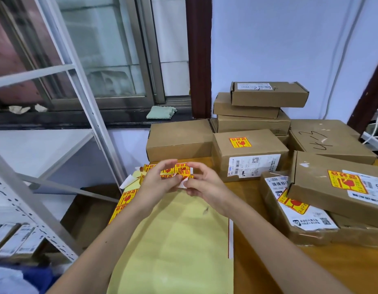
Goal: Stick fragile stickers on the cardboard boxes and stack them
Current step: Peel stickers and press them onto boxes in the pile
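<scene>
A strip of yellow-and-red fragile stickers [179,171] is held up over the far end of the bench [311,270], between the two hands. The left hand [157,181] pinches the strip from its own side, thumb and fingers closed on the printed face. The right hand [201,183] is curled at the strip's lower right corner, where a small white flap of backing paper [182,184] shows just under its fingertips; it appears to be nipping that corner, though whether it grips the sticker itself or only the liner cannot be told.

By my reading the step in hand is peeling one sticker free of its backing. The next move calls for a clean separation without tearing or letting the adhesive fold on itself, then carrying the loose sticker to a box that has none.

Below the hands lies a large pale yellow sheet [175,240], seemingly spent liner, with more unused stickers [125,201] showing at its left edge. Beyond, a plain brown box [179,136] without a sticker sits nearest the hands and looks the likeliest target. Just right of it a box [249,153] already carries a sticker on top. Further right, two labelled boxes [336,187] lie overlapped, the upper tilted on the lower. A stack of unlabelled boxes [258,109] stands against the wall.
</scene>
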